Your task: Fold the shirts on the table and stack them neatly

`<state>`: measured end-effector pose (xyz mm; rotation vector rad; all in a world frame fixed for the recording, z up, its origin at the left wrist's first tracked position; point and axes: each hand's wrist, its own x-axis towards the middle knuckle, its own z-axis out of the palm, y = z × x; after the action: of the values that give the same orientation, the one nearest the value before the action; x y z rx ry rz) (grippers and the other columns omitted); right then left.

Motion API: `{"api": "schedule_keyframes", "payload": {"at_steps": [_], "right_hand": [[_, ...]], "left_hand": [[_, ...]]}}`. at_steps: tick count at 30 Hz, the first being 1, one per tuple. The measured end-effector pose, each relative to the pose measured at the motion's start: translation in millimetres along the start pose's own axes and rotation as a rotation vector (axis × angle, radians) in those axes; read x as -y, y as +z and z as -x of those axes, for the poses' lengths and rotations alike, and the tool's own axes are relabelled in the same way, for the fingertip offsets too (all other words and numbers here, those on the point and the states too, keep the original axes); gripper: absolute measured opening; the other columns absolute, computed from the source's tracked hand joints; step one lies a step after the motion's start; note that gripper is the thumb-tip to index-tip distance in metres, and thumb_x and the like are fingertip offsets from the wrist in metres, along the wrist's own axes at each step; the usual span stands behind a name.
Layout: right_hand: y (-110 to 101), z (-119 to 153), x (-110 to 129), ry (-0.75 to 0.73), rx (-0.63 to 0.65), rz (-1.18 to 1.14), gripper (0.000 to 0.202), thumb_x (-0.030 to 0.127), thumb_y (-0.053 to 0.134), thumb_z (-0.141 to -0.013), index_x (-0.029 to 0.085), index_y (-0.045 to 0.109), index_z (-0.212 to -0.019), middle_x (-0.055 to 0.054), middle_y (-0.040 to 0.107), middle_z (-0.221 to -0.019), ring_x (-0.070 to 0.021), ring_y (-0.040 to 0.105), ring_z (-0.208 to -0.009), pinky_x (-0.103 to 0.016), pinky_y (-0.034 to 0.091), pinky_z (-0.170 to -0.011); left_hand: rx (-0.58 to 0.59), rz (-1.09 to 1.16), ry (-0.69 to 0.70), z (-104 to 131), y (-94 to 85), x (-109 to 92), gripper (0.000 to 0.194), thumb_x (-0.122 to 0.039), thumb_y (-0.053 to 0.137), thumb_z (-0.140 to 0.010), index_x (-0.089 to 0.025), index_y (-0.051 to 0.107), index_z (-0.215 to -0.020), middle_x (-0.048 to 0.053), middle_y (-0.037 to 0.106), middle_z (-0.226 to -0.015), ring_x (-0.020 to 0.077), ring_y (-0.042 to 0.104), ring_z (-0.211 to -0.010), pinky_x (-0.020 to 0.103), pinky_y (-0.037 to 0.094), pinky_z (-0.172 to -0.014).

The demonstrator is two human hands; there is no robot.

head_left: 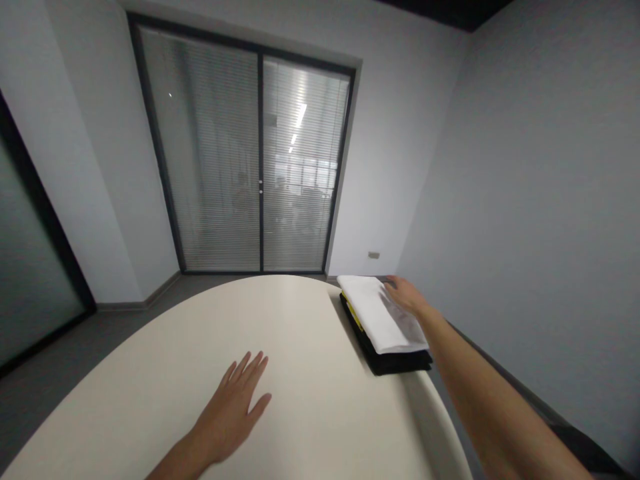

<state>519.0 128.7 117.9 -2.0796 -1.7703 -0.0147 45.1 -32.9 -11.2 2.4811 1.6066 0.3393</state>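
Observation:
Palm down over the near middle of the round cream table (300, 320), my left hand (230, 407) is empty with its fingers spread. At the table's right side lies a stack of flat folded pieces that look like cloth. A white folded cloth (373, 313) is on top, a yellow one (354, 313) shows as a thin strip at the left edge, and a black one (400, 363) is at the bottom. Reaching across, my right hand (406, 295) has its fingers closed at the white cloth's far right edge; the fingertips are partly hidden.
The table's curved right edge runs close beside the stack. Beyond the table are a glass partition with blinds (220, 160), grey-white walls (525, 167) and a wall socket (373, 255). A dark object (580, 447) shows at the lower right.

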Motion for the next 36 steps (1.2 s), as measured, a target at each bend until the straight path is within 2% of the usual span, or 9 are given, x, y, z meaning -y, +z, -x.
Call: {"api": "schedule_keyframes", "payload": {"at_steps": [6, 11, 14, 18, 24, 27, 30, 33, 36], "right_hand": [[33, 13, 48, -0.041, 0.159, 0.069, 0.077, 0.077, 0.033, -0.089, 0.034, 0.039, -0.152, -0.009, 0.031, -0.161, -0.0422, 0.027, -0.145, -0.065, 0.018, -0.113], [52, 25, 58, 0.008, 0.312, 0.168, 0.079, 0.081, 0.032, -0.086, 0.038, 0.035, -0.153, -0.008, 0.027, -0.163, -0.0471, 0.022, -0.145, -0.074, 0.012, -0.109], [40, 23, 68, 0.019, 0.342, 0.203, 0.076, 0.077, 0.039, -0.087, 0.036, 0.039, -0.151, -0.009, 0.031, -0.161, -0.0481, 0.025, -0.144, -0.075, 0.013, -0.108], [27, 31, 102, -0.098, 0.178, 0.215, 0.051, 0.048, 0.054, -0.091, 0.022, 0.061, -0.133, -0.016, 0.055, -0.141, -0.0408, 0.044, -0.133, -0.063, 0.029, -0.107], [51, 96, 159, -0.291, 0.01, -0.02, 0.039, 0.035, 0.041, -0.098, 0.017, 0.064, -0.124, -0.012, 0.066, -0.126, -0.0237, 0.058, -0.119, -0.034, 0.041, -0.103], [77, 141, 169, -0.301, 0.081, -0.153, 0.049, 0.049, 0.044, -0.097, 0.018, 0.062, -0.13, -0.013, 0.062, -0.134, -0.0257, 0.055, -0.125, -0.036, 0.039, -0.107], [100, 178, 169, -0.317, 0.244, -0.151, 0.067, 0.064, 0.043, -0.093, 0.022, 0.05, -0.145, -0.012, 0.044, -0.154, -0.0293, 0.035, -0.144, -0.044, 0.023, -0.118], [112, 195, 166, -0.342, 0.348, -0.097, 0.079, 0.072, 0.041, -0.09, 0.025, 0.038, -0.154, -0.01, 0.024, -0.163, -0.0343, 0.014, -0.152, -0.053, 0.008, -0.12], [113, 198, 167, -0.351, 0.359, -0.069, 0.081, 0.071, 0.041, -0.09, 0.025, 0.033, -0.156, -0.011, 0.019, -0.164, -0.0348, 0.01, -0.152, -0.054, 0.005, -0.12]], "left_hand": [[0.013, 0.008, -0.002, 0, -0.7, 0, 0.069, -0.061, 0.028, -0.1, -0.022, 0.027, -0.157, 0.004, 0.021, -0.163, 0.0274, 0.014, -0.152, 0.051, 0.015, -0.125], [-0.012, 0.016, 0.011, -1, 1.0, 1, 0.068, -0.061, 0.029, -0.1, -0.022, 0.029, -0.157, 0.004, 0.022, -0.163, 0.0279, 0.015, -0.152, 0.051, 0.015, -0.124], [-0.012, 0.019, 0.018, -1, 1.9, 1, 0.069, -0.061, 0.028, -0.1, -0.022, 0.028, -0.157, 0.005, 0.022, -0.163, 0.0283, 0.015, -0.152, 0.051, 0.015, -0.124], [-0.033, 0.024, 0.027, 0, 1.4, 1, 0.068, -0.061, 0.028, -0.1, -0.022, 0.03, -0.156, 0.005, 0.024, -0.163, 0.0281, 0.016, -0.152, 0.051, 0.016, -0.124], [-0.042, 0.002, 0.015, -1, -2.2, -2, 0.064, -0.058, 0.034, -0.099, -0.021, 0.042, -0.151, 0.006, 0.029, -0.161, 0.0284, 0.021, -0.151, 0.051, 0.019, -0.123], [-0.086, -0.007, 0.012, -3, -4.2, -2, 0.061, -0.056, 0.039, -0.097, -0.021, 0.049, -0.147, 0.006, 0.037, -0.158, 0.029, 0.029, -0.148, 0.05, 0.023, -0.122], [-0.147, -0.005, 0.007, -5, -6.9, -1, 0.054, -0.051, 0.042, -0.097, -0.021, 0.057, -0.139, 0.006, 0.048, -0.151, 0.0278, 0.04, -0.142, 0.046, 0.029, -0.119], [-0.201, 0.001, 0.0, -10, -11.5, -3, 0.049, -0.047, 0.043, -0.097, -0.02, 0.06, -0.135, 0.007, 0.057, -0.144, 0.0266, 0.048, -0.134, 0.044, 0.035, -0.114], [-0.216, 0.0, -0.022, -17, -16.3, -7, 0.045, -0.044, 0.045, -0.096, -0.019, 0.063, -0.129, 0.01, 0.062, -0.135, 0.0266, 0.052, -0.126, 0.043, 0.039, -0.108]]}}
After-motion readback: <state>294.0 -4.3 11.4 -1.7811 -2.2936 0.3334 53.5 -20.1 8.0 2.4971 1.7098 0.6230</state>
